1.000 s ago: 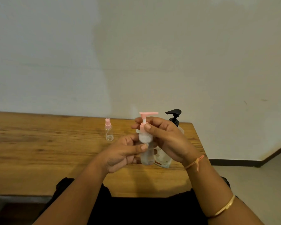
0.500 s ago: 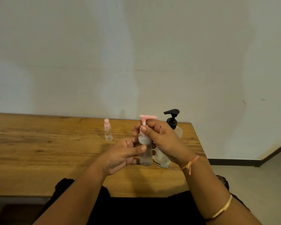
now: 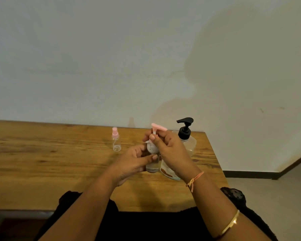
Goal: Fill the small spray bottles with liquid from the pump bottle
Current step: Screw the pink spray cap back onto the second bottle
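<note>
A small clear bottle [image 3: 153, 164] with a pink pump head [image 3: 158, 127] stands upright over the wooden table [image 3: 50, 164]. My left hand [image 3: 134, 162] grips its body from the left. My right hand [image 3: 170, 150] holds its neck and pump stem from the right. Behind my right hand stands the large clear pump bottle with a black pump [image 3: 185, 129]; its lower body is mostly hidden. A small clear spray bottle with a pink top [image 3: 116, 140] stands alone to the left, apart from both hands.
The table's right edge [image 3: 215, 153] lies just beyond the large bottle, with floor and a dark skirting board [image 3: 250, 173] past it. A pale wall rises right behind the table. My dark-clothed lap [image 3: 146, 225] is at the near edge.
The pink pump head has turned and tilted slightly under my right hand's fingers. Both hands stay on the small bottle in about the same place.
</note>
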{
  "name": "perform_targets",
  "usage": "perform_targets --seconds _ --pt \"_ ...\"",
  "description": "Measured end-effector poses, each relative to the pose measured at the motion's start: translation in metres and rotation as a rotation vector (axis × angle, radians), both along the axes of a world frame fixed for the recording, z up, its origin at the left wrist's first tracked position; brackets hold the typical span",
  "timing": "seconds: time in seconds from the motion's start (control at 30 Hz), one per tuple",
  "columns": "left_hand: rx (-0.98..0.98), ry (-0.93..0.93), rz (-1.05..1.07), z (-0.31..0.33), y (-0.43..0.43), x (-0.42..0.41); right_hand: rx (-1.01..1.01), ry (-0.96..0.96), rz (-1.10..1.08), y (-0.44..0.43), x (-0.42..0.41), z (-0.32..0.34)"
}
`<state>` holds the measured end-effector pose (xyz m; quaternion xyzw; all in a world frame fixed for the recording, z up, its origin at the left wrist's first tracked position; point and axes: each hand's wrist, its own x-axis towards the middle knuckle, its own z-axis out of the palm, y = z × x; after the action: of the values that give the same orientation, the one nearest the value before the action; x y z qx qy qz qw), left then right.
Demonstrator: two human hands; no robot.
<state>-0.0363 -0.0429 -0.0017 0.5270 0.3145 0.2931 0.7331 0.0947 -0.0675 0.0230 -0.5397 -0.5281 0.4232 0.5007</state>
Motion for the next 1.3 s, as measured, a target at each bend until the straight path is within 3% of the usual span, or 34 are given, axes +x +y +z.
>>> perform_targets --seconds 0.13,0.43,0.7,1.0,1.3 --pt "0.139 0.126 0.020 -0.004 0.003 0.001 0.008 -0.003 -0.041 0.002 -0.004 -0.005" --pt "0.328 0.517 0.164 -0.025 0.019 -0.008 0.001 -0.229 -0.030 0.001 -0.012 -0.016" --pt "0.343 0.559 0.395 -0.044 0.027 -0.007 -0.139 -0.510 -0.053 0.004 -0.013 -0.028" --pt "0.370 0.703 0.560 -0.078 0.061 0.011 -0.339 -0.834 0.117 0.003 -0.011 -0.033" --pt "0.338 0.757 0.570 -0.092 0.081 0.021 -0.326 -0.899 0.109 0.011 -0.010 -0.037"
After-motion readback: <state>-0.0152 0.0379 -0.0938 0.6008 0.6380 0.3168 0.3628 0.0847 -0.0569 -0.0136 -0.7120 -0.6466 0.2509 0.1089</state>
